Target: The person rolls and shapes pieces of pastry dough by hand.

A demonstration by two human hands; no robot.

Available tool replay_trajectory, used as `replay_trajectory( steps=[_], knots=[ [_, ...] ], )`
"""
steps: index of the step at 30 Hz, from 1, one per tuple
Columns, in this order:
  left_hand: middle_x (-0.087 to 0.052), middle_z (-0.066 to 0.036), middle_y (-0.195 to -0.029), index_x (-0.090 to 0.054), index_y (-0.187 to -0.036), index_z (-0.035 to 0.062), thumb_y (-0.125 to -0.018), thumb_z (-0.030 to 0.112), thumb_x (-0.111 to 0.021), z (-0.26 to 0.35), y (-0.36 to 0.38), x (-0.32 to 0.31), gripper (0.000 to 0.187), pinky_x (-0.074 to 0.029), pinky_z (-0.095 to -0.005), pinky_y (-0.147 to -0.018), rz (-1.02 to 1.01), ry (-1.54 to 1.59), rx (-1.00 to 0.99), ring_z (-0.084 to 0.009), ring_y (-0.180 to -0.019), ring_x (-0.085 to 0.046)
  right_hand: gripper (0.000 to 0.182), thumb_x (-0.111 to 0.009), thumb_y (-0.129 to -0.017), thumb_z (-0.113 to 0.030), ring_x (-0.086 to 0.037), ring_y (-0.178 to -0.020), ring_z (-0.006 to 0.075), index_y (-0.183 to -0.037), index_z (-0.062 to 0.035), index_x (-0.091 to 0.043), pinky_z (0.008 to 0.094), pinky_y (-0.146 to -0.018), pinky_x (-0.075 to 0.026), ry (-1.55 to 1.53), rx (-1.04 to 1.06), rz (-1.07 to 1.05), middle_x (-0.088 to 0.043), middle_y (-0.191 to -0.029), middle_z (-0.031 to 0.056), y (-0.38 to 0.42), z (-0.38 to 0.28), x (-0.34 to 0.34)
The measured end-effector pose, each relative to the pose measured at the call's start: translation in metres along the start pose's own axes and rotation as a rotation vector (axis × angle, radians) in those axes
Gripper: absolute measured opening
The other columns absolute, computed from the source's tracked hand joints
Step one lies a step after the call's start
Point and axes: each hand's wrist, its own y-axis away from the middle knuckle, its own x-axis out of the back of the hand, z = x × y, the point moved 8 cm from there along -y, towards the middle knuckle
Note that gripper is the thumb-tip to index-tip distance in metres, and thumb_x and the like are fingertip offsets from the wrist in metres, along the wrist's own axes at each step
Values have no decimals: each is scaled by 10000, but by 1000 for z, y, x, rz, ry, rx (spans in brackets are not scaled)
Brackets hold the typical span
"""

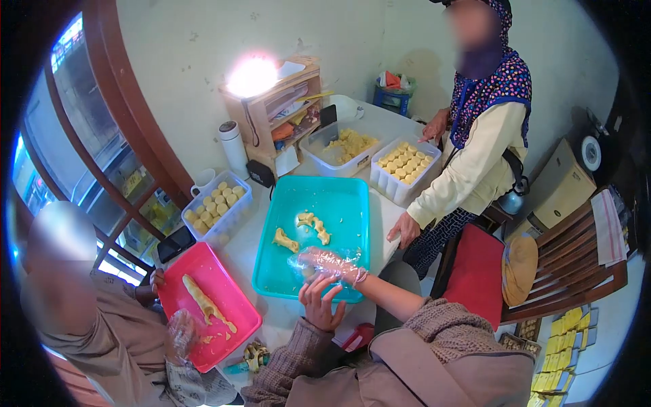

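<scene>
Dough pieces (313,226) lie on the teal tray (342,200), just beyond our right hand (330,264), which is nearer, wrapped in a plastic glove, fingers loosely curled on nothing. Our left hand (321,303) rests open-fingered at the tray's near edge.

Two flat trays — one teal tray (339,203) at centre, one pink tray (224,298) at 8 o'clock. Three white tubs of dough balls: at 10 o'clock (218,205), at 12 (339,150) and at 1 (405,165). Three dough pieces (313,227) on the teal tray — one long dough roll (203,302) on the pink.
</scene>
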Motion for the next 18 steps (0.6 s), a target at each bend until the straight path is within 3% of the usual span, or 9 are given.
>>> replay_trajectory(
  steps=[2, 9, 12, 13, 16, 18],
  knots=[
    [-529, -94, -1218, -520, -1124, 149, -810, 275, -588, -2, -1, 3, 345, -195, -480, -1037, 44, -19, -4, -320, -1199, -460, 401, -587, -824, -199, -538, -1101, 360, -1213, -115, -531, 452, -907, -450, -3, -73, -52, -555, -1139, 192, -2, -2, 1],
    [-537, -83, -1211, -527, -1106, 153, -816, 259, -578, -7, -3, 4, 314, -182, -483, -1034, 50, -37, 77, -317, -1202, -460, 374, -598, -818, -201, -548, -1071, 360, -1172, -95, -542, 456, -889, -456, 60, 43, 68, -568, -1099, 198, 0, -12, 7],
    [-526, -88, -1223, -527, -1110, 154, -817, 257, -578, -9, -5, 6, 315, -181, -491, -1030, 33, -25, 96, -323, -1214, -447, 422, -585, -823, -157, -448, -1242, 367, -1235, -110, -506, 459, -975, -417, 44, -102, -152, -531, -1248, 198, -4, -7, 1],
    [-522, -90, -1229, -527, -1111, 155, -817, 256, -579, -9, -5, 5, 316, -180, -495, -1028, 31, -18, 106, -325, -1219, -442, 415, -576, -829, -159, -459, -1226, 371, -1234, -104, -506, 454, -966, -424, 52, -117, -185, -532, -1247, 187, -5, -11, 4],
    [-504, -96, -1252, -525, -1129, 157, -826, 264, -571, -11, -5, 3, 324, -184, -501, -1018, 14, -8, 139, -326, -1232, -426, 334, -568, -842, -181, -538, -1125, 361, -1164, -94, -554, 441, -903, -459, 32, -75, -91, -574, -1116, 204, -5, -8, 5],
    [-494, -96, -1263, -523, -1143, 159, -832, 267, -566, -11, -5, 1, 333, -186, -499, -1014, 1, -31, 139, -324, -1238, -420, 329, -554, -850, -169, -540, -1122, 358, -1171, -97, -553, 449, -898, -461, 46, -15, -30, -570, -1129, 204, -4, 1, -4]
  ],
)
